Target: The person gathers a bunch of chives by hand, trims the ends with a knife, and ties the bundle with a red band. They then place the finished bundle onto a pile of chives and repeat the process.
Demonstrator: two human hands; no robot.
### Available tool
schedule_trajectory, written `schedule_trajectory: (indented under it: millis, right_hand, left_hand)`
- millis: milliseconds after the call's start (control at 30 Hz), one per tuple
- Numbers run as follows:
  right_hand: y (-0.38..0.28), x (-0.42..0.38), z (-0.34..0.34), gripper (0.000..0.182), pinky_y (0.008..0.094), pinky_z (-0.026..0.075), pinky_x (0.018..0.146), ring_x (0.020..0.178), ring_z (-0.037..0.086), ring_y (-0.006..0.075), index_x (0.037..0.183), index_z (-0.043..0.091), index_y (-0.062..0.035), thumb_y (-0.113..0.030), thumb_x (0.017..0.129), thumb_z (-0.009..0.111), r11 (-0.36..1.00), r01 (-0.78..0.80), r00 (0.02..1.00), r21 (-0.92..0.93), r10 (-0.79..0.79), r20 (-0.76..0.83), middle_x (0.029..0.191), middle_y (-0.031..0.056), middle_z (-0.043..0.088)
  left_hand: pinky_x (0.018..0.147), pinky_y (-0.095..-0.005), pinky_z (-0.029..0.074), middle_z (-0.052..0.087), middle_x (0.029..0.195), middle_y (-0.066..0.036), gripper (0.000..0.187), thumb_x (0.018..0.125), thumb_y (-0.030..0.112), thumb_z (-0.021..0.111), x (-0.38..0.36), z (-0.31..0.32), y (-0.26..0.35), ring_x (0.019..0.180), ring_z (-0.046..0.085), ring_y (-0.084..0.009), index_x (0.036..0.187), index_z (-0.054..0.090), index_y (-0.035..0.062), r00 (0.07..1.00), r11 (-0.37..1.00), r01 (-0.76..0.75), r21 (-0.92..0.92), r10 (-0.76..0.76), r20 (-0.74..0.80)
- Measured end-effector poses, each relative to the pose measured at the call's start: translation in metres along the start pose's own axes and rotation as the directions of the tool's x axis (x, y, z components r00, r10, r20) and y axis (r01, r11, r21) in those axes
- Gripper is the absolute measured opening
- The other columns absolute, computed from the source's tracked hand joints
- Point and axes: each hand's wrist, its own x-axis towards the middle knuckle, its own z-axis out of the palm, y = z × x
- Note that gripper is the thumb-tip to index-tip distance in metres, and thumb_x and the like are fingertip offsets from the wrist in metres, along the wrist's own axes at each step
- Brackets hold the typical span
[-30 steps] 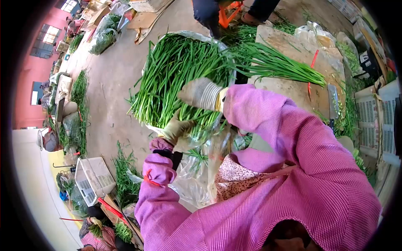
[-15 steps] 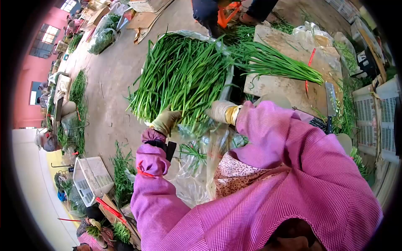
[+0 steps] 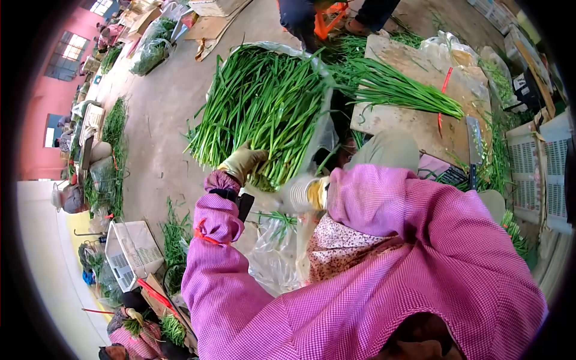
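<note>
A large heap of garlic chives lies in front of me inside a clear plastic bag, cut ends towards me. My left hand, in a pale work glove, is closed at the near left edge of the heap, fingers against the stems. Close to the nearest stem ends is my right hand, also gloved; motion smears its fingers, so I cannot tell what they hold. Below both hands, more clear plastic hangs by my lap with a few green leaves in it.
To the right, a wooden board carries a bunch of chives, a red tie and a broad knife. A person's legs are at the far side. White crates and loose greens line the left.
My right hand has moved down and left, towards me, from the right edge of the stems. My left hand has shifted slightly up and right along the stems.
</note>
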Motion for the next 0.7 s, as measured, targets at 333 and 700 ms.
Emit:
schedule_trajectory:
  millis: [333,700]
  right_hand:
    - [0.030,-0.006,0.006,0.057,0.0421,0.055,0.084,0.099,0.067,0.0294,0.130,0.054,0.0019,-0.043,0.094,0.052,0.962,-0.143,0.983,0.234,0.110,0.149,0.116,0.0199,0.066]
    - [0.079,0.043,0.013,0.112,0.0572,0.019,0.116,0.145,0.012,0.0495,0.154,0.003,-0.0025,-0.076,0.084,0.050,-0.357,-0.151,0.981,0.922,0.060,0.184,0.156,0.0346,0.010]
  left_hand:
    - [0.059,-0.0378,0.057,0.068,0.099,-0.011,0.052,0.085,0.012,0.072,-0.012,0.007,-0.001,0.079,0.068,-0.0221,0.129,0.046,0.0011,0.998,0.984,0.055,-0.170,-0.055,0.003]
    - [0.074,-0.0342,0.055,0.066,0.109,-0.023,0.088,0.079,0.020,0.076,0.009,0.038,-0.041,0.086,0.067,-0.0258,0.149,0.026,-0.0024,0.957,0.951,-0.126,0.283,0.191,-0.216]
